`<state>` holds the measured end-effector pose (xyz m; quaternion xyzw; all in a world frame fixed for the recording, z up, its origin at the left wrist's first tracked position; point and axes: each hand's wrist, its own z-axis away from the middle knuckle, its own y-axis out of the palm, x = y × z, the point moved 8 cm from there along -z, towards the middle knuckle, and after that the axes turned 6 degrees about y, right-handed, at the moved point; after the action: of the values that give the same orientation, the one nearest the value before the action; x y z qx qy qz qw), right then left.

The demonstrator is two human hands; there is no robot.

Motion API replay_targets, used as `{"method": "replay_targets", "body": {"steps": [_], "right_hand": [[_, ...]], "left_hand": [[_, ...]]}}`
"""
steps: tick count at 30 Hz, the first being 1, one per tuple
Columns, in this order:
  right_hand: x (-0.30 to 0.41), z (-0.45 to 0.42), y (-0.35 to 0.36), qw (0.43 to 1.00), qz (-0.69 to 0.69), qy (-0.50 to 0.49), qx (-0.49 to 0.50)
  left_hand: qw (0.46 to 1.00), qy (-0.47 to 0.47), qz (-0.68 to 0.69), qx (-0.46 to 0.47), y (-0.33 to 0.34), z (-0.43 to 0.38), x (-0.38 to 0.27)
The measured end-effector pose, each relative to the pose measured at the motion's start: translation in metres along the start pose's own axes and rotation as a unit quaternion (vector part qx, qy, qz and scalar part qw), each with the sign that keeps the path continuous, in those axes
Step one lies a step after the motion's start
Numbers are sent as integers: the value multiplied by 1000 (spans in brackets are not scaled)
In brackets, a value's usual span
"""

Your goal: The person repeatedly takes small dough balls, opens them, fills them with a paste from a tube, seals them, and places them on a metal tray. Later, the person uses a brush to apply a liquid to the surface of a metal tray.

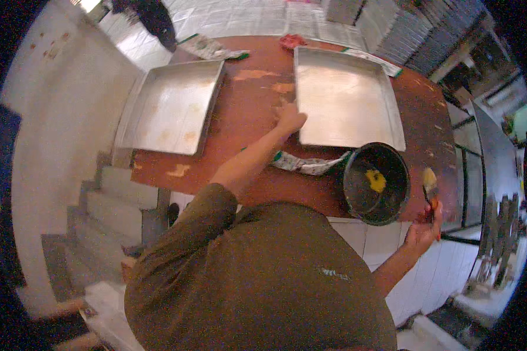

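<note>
My left hand (291, 117) grips the left wall of a square metal baking pan (349, 101) on the worn reddish-brown table (254, 123). The thumb lies over the pan's rim, and the fingers are on its outer side. In my right hand (426, 228) is a pastry brush (430, 186), its pale bristles pointing away from me. The brush is held off the table's right front corner. Between that hand and the pan stands a dark round pot (360, 197), with a patch of yellow stuff (376, 180) on its bottom.
A second metal pan (171, 109) sits at the table's left end. Crumpled patterned cloths (305, 164) lie by the near pan edge and at the back, with a red cloth (293, 41) there too. Steps (118, 206) rise at left; a black-framed rack (467, 171) stands right.
</note>
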<state>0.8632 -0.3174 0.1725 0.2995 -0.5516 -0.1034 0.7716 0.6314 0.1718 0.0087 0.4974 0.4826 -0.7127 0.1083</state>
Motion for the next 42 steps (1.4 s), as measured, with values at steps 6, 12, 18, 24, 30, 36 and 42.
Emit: {"method": "replay_targets", "body": {"steps": [6,12,18,24,30,36,42], "right_hand": [[-6,-30,-81,999,-16,13,-39],[14,-26,-73,999,-5,-32,9],[-11,-50,-117,998,-46,-14,-52],[-34,-54,-45,991,-73,115,7],[-33,-33,112,931,322,-66,157],[-48,-3,137,699,656,-146,243],[-68,-31,107,625,771,-96,73]], "left_hand": [[896,-18,391,-208,-66,-14,-20],[939,59,189,-280,-250,71,79],[880,-151,171,-416,-472,264,331],[884,-106,161,-426,-488,328,338],[882,-129,-9,-454,-517,328,302],[786,29,-291,-545,-434,316,109],[916,281,-249,-141,-199,270,-2]]}}
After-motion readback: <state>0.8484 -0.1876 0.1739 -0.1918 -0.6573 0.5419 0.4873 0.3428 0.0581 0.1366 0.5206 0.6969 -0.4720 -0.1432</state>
